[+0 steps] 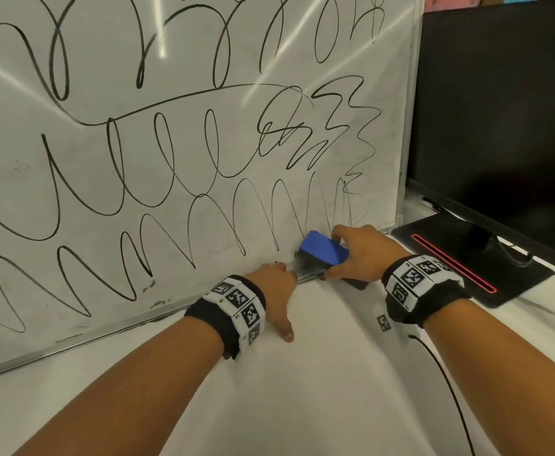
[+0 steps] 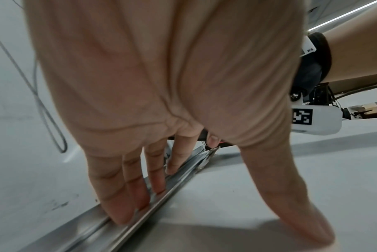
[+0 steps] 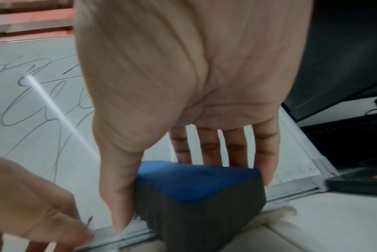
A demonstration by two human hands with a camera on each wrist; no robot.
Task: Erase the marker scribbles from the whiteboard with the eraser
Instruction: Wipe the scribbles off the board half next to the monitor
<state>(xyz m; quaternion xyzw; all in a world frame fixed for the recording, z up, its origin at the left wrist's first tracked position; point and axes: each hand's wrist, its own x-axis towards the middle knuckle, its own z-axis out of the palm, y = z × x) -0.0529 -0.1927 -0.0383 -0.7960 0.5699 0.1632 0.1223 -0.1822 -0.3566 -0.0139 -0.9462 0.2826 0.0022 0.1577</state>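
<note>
A whiteboard (image 1: 184, 149) leans upright on a white table, covered in black marker scribbles (image 1: 157, 166). Its lower right part carries fainter lines. A blue-topped eraser (image 1: 323, 253) with a dark felt underside (image 3: 196, 214) sits at the board's bottom edge. My right hand (image 1: 361, 255) grips the eraser (image 3: 196, 180), thumb on the near side, fingers (image 3: 211, 146) behind it. My left hand (image 1: 276, 291) lies just left of the eraser, its straight fingers (image 2: 127, 196) pressing on the board's metal bottom frame (image 2: 110, 228), thumb spread on the table.
A black monitor (image 1: 499, 110) stands right of the board, its flat base (image 1: 473, 258) with a red strip close to my right wrist. A thin black cable (image 1: 447, 390) runs across the white table (image 1: 302, 406) at the right.
</note>
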